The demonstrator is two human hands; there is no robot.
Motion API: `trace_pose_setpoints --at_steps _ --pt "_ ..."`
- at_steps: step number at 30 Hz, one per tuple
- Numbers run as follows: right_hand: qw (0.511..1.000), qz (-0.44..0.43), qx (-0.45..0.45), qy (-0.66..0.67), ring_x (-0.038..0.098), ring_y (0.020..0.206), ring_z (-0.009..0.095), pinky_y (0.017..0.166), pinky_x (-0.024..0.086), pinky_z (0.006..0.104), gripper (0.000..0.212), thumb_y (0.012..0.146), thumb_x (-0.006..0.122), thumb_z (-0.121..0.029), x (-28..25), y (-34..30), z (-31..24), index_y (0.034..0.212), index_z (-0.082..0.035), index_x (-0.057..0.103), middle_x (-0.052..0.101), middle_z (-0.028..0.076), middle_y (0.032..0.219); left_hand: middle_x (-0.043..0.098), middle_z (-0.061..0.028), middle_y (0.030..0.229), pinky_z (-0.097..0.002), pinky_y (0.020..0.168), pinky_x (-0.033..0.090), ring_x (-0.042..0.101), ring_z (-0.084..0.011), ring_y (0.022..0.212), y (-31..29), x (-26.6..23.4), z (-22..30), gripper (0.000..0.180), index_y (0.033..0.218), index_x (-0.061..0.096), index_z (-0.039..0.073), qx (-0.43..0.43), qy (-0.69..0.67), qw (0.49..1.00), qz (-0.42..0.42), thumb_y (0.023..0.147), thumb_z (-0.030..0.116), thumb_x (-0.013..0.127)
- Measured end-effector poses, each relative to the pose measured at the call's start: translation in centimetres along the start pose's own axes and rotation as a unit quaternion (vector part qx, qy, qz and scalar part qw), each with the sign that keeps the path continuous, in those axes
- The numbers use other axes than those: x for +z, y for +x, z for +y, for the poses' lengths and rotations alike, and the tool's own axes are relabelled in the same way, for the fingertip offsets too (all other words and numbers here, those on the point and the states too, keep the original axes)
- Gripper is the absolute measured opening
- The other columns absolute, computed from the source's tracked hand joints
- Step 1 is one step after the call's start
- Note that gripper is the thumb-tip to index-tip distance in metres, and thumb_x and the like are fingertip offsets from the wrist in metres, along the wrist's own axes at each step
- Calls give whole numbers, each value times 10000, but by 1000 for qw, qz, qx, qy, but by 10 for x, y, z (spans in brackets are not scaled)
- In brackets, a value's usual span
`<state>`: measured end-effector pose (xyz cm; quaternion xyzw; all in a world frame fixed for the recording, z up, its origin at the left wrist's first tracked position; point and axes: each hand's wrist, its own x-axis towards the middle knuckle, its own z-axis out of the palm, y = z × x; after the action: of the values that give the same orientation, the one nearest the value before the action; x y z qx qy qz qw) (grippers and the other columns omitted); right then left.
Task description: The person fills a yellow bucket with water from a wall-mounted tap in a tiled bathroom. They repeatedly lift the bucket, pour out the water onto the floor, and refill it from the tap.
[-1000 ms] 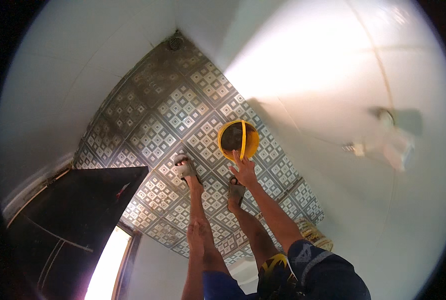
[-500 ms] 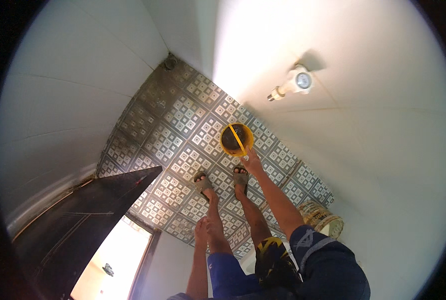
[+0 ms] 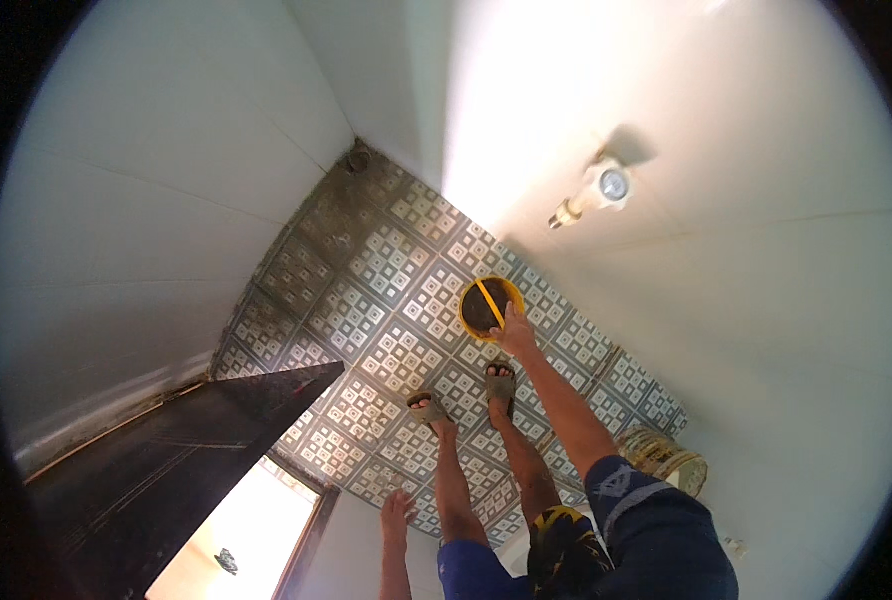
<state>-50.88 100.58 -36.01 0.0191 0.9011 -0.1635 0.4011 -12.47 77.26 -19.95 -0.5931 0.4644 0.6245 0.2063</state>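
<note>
My right hand [image 3: 514, 335] is closed on the near end of the handle of a small yellow bucket [image 3: 463, 313]. The handle stretches across the bucket's round mouth, and the inside looks dark; I cannot tell what is in it. My right arm is extended forward over the tiled floor. Low at my left side hangs my left hand [image 3: 397, 510], holding nothing, its fingers loosely apart. Both my feet, in brown sandals [image 3: 501, 385], stand just behind the bucket.
A white tap [image 3: 598, 195] juts from the right wall. A stained white bucket [image 3: 671, 460] stands by my right side. At left, a dark door [image 3: 196, 440] hangs open beside a bright doorway. In the far corner is a floor drain [image 3: 358, 158] amid dark-stained patterned tiles [image 3: 376, 265].
My left hand has come away from beside my left leg and moved down and left, its fingers now apart. The right hand stays on the yellow bucket's handle. The view has shifted slightly.
</note>
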Motion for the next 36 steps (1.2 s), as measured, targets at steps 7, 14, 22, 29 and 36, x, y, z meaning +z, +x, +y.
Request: trace_pose_setpoints --at_steps 7,14,22,29,36 --pt "989 -48 -22 -140 92 1376 295 1093 171 522 639 950 388 -265 143 24 -34 1443 -90 21 13 99 1506 548 -110 1126 -365 789 500 563 -230 1009 -9 -20 -75 445 1235 437 41 -104 26 994 29 917 343 515" --pt "963 -116 13 -242 144 1360 314 1100 209 486 549 966 325 -221 113 50 6 1435 -62 86 61 125 1497 565 -96 1095 -351 775 500 572 -214 986 -6 18 -89 417 1214 455 49 -107 20 994 -12 918 337 513" --pt "971 98 -218 -7 583 959 273 834 475 411 522 911 483 -360 -128 -100 -72 1345 -88 382 535 140 1223 573 -86 1109 -339 750 503 579 -198 964 -46 8 -37 410 1203 466 56 -39 16 999 -13 922 354 497" --pt "899 354 -249 -74 590 848 246 764 484 402 586 834 592 -416 -389 -251 -111 1290 -79 444 590 142 1085 608 -95 996 -295 619 518 623 -181 841 -94 1 -10 372 1189 493 13 36 72 997 -3 932 282 474" --pt "781 150 -396 -458 565 992 321 804 481 430 615 844 519 -511 -392 -177 -98 1224 -29 486 595 146 1081 618 -88 958 -322 631 521 624 -187 846 -137 -20 14 361 1169 511 23 100 90 991 12 912 276 494"
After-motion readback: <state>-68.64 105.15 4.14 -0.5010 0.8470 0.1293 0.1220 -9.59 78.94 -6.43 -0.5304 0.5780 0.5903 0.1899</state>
